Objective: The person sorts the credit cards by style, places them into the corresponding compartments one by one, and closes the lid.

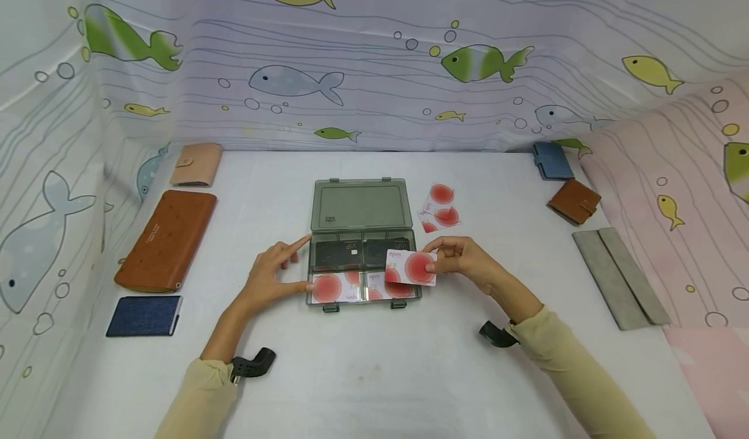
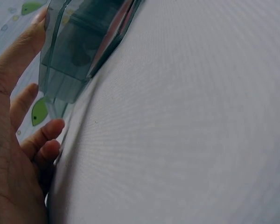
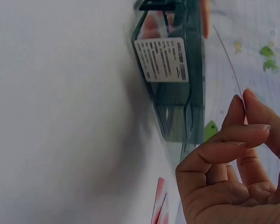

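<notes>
A translucent green plastic box [image 1: 363, 207] lies with its lid folded back, divided into compartments. Black VIP cards [image 1: 338, 255] fill the far pair; white cards with red circles [image 1: 336, 287] lie in the near pair. My right hand [image 1: 462, 261] pinches one white card with red circles [image 1: 411, 267] by its right edge, above the near right compartment; in the right wrist view this card [image 3: 230, 63] is seen edge-on between thumb and finger. My left hand [image 1: 272, 274] rests its extended index finger and thumb against the box's left side.
Loose red-and-white cards [image 1: 441, 208] lie right of the lid. Along the left stand a beige wallet [image 1: 197, 164], a brown long wallet [image 1: 166, 240] and a dark blue booklet [image 1: 144, 316]. On the right are a blue wallet [image 1: 552, 161], a brown wallet [image 1: 575, 202] and a grey folded case [image 1: 620, 278].
</notes>
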`<control>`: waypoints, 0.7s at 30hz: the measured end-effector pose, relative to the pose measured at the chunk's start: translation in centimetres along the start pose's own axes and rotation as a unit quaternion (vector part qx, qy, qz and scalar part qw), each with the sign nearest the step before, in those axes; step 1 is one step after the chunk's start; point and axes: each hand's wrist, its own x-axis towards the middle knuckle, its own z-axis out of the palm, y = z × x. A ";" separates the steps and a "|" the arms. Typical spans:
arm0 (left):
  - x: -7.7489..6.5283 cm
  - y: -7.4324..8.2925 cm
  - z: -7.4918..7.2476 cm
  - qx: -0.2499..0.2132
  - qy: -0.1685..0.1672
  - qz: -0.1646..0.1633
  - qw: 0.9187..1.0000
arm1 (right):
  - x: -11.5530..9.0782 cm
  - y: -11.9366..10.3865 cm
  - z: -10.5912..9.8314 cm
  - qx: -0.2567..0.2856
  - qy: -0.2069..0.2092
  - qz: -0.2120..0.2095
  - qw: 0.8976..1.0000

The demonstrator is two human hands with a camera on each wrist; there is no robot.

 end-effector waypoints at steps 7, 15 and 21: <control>0.0 0.1 0.0 0.000 0.002 0.000 1.000 | 0.4 -0.1 1.3 -0.018 -0.019 -0.006 1.000; 0.0 0.1 0.0 -0.001 0.001 -0.001 1.000 | 0.7 -0.5 2.7 -0.070 -0.031 -0.019 0.997; 0.0 0.1 0.0 -0.001 0.002 0.000 1.000 | 0.7 -0.8 3.0 -0.090 -0.025 -0.017 0.995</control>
